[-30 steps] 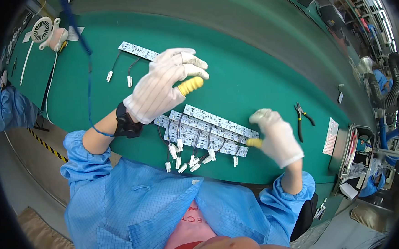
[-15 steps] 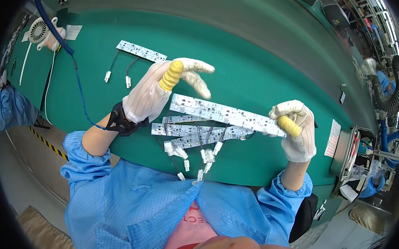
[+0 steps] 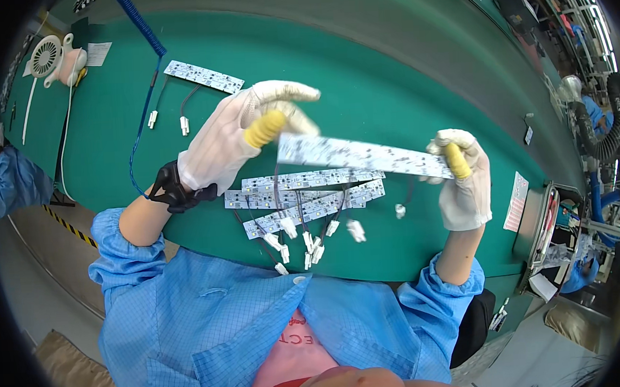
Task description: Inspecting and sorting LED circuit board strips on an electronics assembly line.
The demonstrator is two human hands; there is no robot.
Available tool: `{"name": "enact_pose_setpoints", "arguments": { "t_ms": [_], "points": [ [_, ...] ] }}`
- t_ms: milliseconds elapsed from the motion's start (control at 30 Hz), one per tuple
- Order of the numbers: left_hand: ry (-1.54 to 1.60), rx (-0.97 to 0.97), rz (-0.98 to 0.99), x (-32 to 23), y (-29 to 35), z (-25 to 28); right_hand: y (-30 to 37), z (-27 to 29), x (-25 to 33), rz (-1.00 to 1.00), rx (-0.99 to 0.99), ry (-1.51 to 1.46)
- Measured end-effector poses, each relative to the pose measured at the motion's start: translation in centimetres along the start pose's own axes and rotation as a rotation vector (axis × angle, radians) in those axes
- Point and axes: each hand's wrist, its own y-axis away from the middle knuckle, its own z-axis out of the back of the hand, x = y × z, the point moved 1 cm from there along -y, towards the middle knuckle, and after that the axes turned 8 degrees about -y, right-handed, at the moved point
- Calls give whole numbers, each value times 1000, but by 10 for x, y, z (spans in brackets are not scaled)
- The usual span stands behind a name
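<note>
My right hand (image 3: 464, 180), in a white glove with a yellow thumb cover, grips the right end of a long white LED circuit board (image 3: 364, 156). The board is smeared by motion and held above the table; wires with white connectors hang under it. My left hand (image 3: 239, 130), gloved alike, is by the board's left end with fingers stretched and apart; whether its thumb touches the board I cannot tell. Below lie several similar LED boards (image 3: 318, 207), overlapping, their white plugs (image 3: 308, 242) toward me. Another LED board (image 3: 203, 76) with two wired plugs lies beyond my left hand.
The green table mat (image 3: 398, 238) spans the bench. A small white fan (image 3: 47, 57) stands at the far left, and a coiled blue cord (image 3: 140, 23) runs to my left wrist strap (image 3: 171, 188). A tray (image 3: 539, 233) of items sits at the right edge. Another person's blue sleeve (image 3: 18, 176) shows at left.
The held board has moved up and away from the boards below, uncovering more of them. My right hand has risen with it. My left hand remains by the board's left end, fingers still stretched.
</note>
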Motion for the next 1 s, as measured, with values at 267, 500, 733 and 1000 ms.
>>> {"name": "enact_pose_setpoints", "arguments": {
  "t_ms": [267, 500, 733, 1000],
  "points": [
    [-121, -105, -230, -11, 5, -5, 5, -7, -1, 59, -121, -16],
    [-296, -206, -123, -8, 9, 0, 12, -17, 1, 112, -201, 244],
    [-226, -222, -318, -3, 7, -4, 9, -5, -1, 97, -114, 355],
    [-306, -218, -148, -4, 13, 2, 10, -11, 5, 20, -188, 24]
  ]
}}
